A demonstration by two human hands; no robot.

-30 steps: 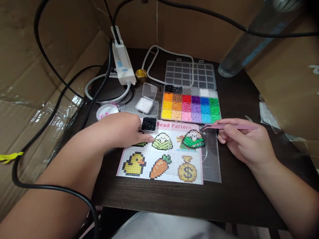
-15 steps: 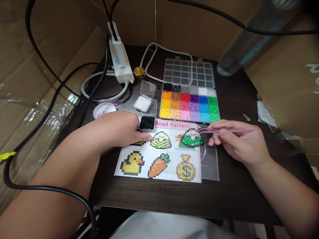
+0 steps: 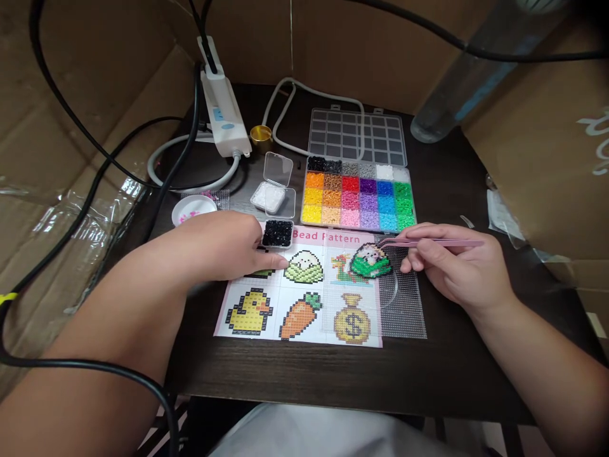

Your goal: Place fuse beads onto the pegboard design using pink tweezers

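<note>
the lone head-worn camera looks forward and down over the dark tabletop (image 3: pixel 285 373) from close by.

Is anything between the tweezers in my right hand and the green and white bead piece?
Nothing visible. The pink tweezers in your right hand point at the top of the bead piece; whether they touch it, I can't tell.

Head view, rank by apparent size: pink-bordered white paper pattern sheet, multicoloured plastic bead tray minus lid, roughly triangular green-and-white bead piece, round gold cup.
1. pattern sheet
2. bead tray
3. bead piece
4. gold cup, farther back, so it may look undersized
</note>
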